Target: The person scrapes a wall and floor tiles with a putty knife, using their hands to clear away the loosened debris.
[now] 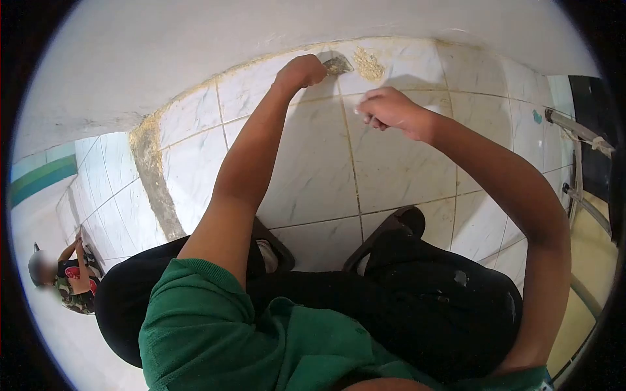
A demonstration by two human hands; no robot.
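My left hand [301, 73] is closed around a scraper, its flat blade [338, 65] lying against the white floor tiles [293, 166] near the wall. Crumbs cling to the blade, and the handle is hidden in my fist. Just right of the blade is a small heap of yellowish crumbs [370, 65]. My right hand [391, 109] hovers above the tiles below that heap, fingers curled inward. A small white spot shows at its fingertips; I cannot make out whether it is something held.
A white wall [313, 23] runs along the far tile edge, with yellowish residue at the joint. A grey strip of bare floor [156, 186] lies to the left. Another person [72, 277] crouches at far left. A metal frame [580, 133] stands at right.
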